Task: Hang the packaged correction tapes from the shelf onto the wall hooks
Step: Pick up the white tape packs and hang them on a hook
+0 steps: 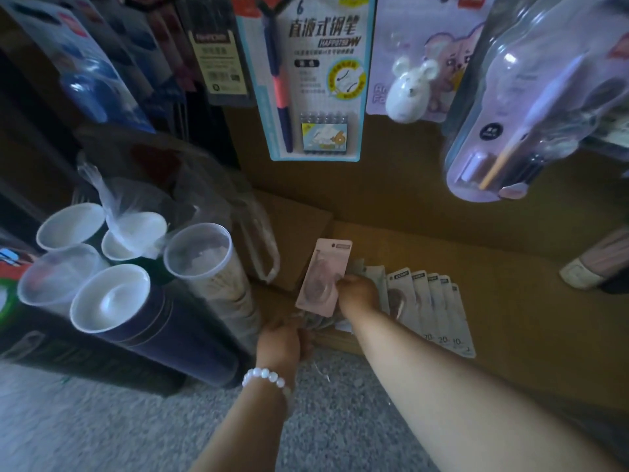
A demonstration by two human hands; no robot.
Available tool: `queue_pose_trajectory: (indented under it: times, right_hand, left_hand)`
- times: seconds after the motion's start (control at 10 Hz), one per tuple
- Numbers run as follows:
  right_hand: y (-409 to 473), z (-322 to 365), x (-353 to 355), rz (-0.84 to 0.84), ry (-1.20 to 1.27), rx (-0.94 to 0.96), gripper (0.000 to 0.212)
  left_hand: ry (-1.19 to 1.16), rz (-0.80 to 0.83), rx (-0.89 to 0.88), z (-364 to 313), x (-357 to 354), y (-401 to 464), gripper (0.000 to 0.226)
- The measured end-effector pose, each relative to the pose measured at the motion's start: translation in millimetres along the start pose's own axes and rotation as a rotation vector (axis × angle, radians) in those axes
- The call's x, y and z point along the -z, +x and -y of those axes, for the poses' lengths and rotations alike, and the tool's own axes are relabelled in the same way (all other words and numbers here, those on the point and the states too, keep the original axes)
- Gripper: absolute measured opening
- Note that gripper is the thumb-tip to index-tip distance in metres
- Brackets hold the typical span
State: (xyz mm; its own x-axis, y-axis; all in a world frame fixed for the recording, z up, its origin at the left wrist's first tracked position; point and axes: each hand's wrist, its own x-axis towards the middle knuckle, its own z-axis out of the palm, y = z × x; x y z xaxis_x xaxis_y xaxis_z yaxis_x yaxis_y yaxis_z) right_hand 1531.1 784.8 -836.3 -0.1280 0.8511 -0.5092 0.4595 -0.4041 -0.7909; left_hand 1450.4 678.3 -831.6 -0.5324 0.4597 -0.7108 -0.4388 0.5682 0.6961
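Down low, the right hand [357, 294] pinches a pink packaged correction tape [325, 277] by its edge and holds it tilted up, just above the brown cardboard shelf [510, 291]. Beside it, to the right, a row of correction tape packs [432, 308] lies fanned and overlapping on that cardboard. The left hand [284, 338], with a white bead bracelet [267, 376] at the wrist, curls its fingers around the near ends of more packs just below the pink one. Above, a fountain pen pack [306, 76] and a mouse-shaped item on a lilac card [408, 86] hang on the wall. At left stand tall sleeves of stacked cups [112, 298]. Grey carpet [102, 430] covers the floor.
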Motion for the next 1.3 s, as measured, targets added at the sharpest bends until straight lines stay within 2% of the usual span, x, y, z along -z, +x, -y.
queue_pose_trajectory:
  times: [0.1,0.2,0.3,0.4,0.5,0.6,0.7,0.8,0.9,1.0,1.1,1.3]
  right_hand:
    - [-9,1,16,-0.026,0.112,0.017,0.028]
    - [-17,-3,29,-0.019,0.195,0.069,0.023]
    - [-23,-9,34,-0.013,0.239,0.116,0.022]
    - [-27,-15,36,0.016,0.263,0.163,0.019]
    - [-29,-19,35,0.032,0.270,0.208,0.019]
    - [-32,-20,35,0.064,0.267,0.224,0.018]
    - [-34,-22,32,0.107,0.222,0.230,0.027]
    - [-28,-23,26,0.059,0.154,0.212,0.038]
    - [-13,-24,24,-0.018,0.032,0.154,0.031]
    - [-3,-21,27,-0.007,-0.103,0.136,0.026]
    - [3,-15,20,0.049,-0.203,0.126,0.033]
    - [12,-10,-4,0.017,-0.280,0.105,0.035]
  left_hand:
    - [0.021,-0.005,-0.146,11,3,12,0.026]
    - [0.070,-0.032,-0.260,14,-1,9,0.008]
    - [0.052,-0.005,-0.279,7,-5,0,0.017]
    - [0.008,0.070,-0.317,7,-11,-4,0.009]
    - [-0.055,0.147,-0.351,6,-13,-9,0.020]
    - [-0.098,0.217,-0.404,6,-12,-13,0.018]
    - [-0.125,0.273,-0.415,11,-9,-10,0.034]
    - [-0.168,0.212,-0.372,20,-4,-7,0.031]
    - [-0.247,0.178,-0.291,34,5,-3,0.026]
    - [-0.296,0.138,-0.244,46,17,0,0.027]
    - [-0.324,0.107,-0.224,52,22,5,0.026]
    - [-0.322,0.084,-0.201,55,19,8,0.028]
